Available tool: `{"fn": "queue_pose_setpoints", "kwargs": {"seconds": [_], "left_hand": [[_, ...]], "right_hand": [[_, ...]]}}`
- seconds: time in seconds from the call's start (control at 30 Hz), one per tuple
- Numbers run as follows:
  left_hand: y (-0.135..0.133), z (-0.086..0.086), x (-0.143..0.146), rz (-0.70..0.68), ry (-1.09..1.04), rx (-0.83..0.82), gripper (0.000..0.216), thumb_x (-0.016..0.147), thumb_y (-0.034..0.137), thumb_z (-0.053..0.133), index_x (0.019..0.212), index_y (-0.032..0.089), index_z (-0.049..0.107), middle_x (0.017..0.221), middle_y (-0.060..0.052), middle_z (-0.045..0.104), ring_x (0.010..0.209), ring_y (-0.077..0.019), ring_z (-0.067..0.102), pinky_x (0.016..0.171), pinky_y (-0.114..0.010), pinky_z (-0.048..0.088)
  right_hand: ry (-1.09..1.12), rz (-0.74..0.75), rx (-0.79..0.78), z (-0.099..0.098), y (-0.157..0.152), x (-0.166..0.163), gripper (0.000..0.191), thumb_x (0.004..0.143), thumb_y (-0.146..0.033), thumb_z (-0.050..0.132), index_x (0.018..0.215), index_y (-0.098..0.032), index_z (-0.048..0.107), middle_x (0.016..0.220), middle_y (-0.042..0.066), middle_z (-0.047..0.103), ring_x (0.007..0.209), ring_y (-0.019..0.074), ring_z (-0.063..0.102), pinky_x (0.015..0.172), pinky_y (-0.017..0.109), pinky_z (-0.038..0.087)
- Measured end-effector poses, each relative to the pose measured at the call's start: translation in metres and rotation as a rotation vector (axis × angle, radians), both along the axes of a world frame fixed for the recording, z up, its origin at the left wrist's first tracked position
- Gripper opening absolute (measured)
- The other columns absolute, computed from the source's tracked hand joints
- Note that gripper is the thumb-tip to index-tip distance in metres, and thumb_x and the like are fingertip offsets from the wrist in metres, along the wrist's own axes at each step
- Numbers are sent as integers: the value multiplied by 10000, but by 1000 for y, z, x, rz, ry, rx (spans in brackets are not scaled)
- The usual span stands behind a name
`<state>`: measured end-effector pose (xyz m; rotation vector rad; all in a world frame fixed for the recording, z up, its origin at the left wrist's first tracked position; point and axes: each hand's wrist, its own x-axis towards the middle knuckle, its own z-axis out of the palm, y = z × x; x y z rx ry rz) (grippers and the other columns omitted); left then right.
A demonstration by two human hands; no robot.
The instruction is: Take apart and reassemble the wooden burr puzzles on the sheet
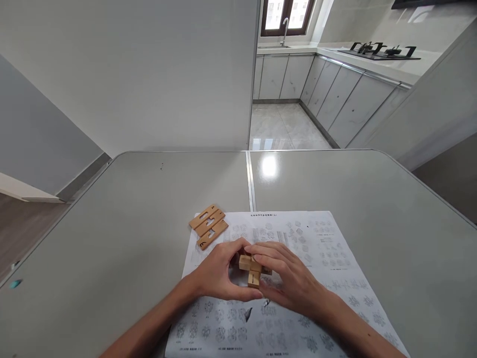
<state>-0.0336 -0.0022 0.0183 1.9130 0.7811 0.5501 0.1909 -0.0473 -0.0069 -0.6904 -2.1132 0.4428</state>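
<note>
My left hand point(219, 271) and my right hand point(288, 276) meet over a printed sheet of diagrams point(328, 258) and together grip a small wooden puzzle point(252, 268) of crossed notched bars. The fingers of both hands curl round it from either side, and part of the puzzle is hidden under them. Three loose notched wooden bars point(208, 224) lie side by side just past the sheet's far left corner, a short way from my left hand.
The grey table point(119, 238) has a metal seam point(249, 179) down its middle. A small teal object point(15, 284) lies at the left edge. A white partition wall stands behind the table, with a kitchen counter, sink and hob point(380, 50) beyond.
</note>
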Motion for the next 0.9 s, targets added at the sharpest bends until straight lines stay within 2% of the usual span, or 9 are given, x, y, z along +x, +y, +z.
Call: {"fn": "queue_pose_setpoints", "kwargs": {"seconds": [0.27, 0.43, 0.53, 0.63, 0.7, 0.77, 0.83, 0.9], "left_hand": [[1, 1, -1, -6, -43, -70, 543, 709, 469, 893, 1125, 194, 676, 967, -33, 700, 825, -184, 598, 729, -283, 472], [-1, 2, 1, 12, -47, -62, 520, 672, 406, 912, 1087, 201, 676, 909, -6, 679, 756, -155, 558, 677, -266, 452], [-2, 1, 0, 31, -61, 3, 540, 673, 379, 923, 1114, 205, 664, 920, -11, 694, 755, -158, 583, 673, -270, 468], [-2, -4, -3, 116, -101, 149, 642, 704, 389, 941, 1241, 229, 626, 1034, -47, 730, 797, -177, 645, 668, -274, 500], [-2, -8, -4, 179, -141, 270, 694, 732, 393, 942, 1313, 249, 591, 1159, -85, 735, 859, -196, 693, 644, -264, 515], [-3, -10, -3, 203, -171, 383, 692, 769, 360, 925, 1352, 257, 565, 1257, -116, 729, 950, -221, 734, 624, -252, 530], [-3, -11, -1, 181, -174, 480, 665, 815, 301, 890, 1383, 259, 547, 1303, -128, 734, 1058, -244, 754, 630, -245, 553], [-3, -10, 1, 140, -173, 559, 638, 849, 247, 856, 1403, 258, 539, 1320, -129, 744, 1137, -253, 756, 699, -261, 599]], "right_hand": [[-15, -53, 32, 1, 0, 1, 623, 959, -78, 690, 1505, -223, 427, 1431, 134, 672, 1339, 272, 609, 1102, 471, 541], [-39, -106, 57, 2, -1, -1, 628, 942, -72, 686, 1510, -235, 473, 1324, 98, 719, 1192, 281, 624, 1020, 455, 572], [-39, -75, 33, 3, -2, -1, 712, 935, -38, 651, 1572, -252, 413, 1391, 104, 665, 1254, 285, 586, 1069, 477, 547], [49, -75, -123, 6, -4, 1, 804, 914, -128, 706, 1614, -264, 334, 1553, 140, 492, 1440, 329, 467, 1165, 538, 488], [160, -98, -283, 7, -5, 2, 805, 920, -235, 728, 1614, -286, 324, 1604, 146, 403, 1484, 356, 421, 1161, 558, 494], [278, -76, -454, 6, -5, 3, 761, 969, -329, 692, 1622, -323, 302, 1589, 138, 425, 1419, 339, 499, 1081, 530, 561], [350, -6, -616, 5, -4, 3, 729, 1008, -414, 660, 1629, -346, 285, 1516, 129, 516, 1246, 294, 629, 965, 471, 623], [363, 50, -730, 3, -3, 2, 694, 1008, -490, 663, 1605, -334, 346, 1427, 124, 595, 1084, 259, 690, 894, 435, 640]]}}
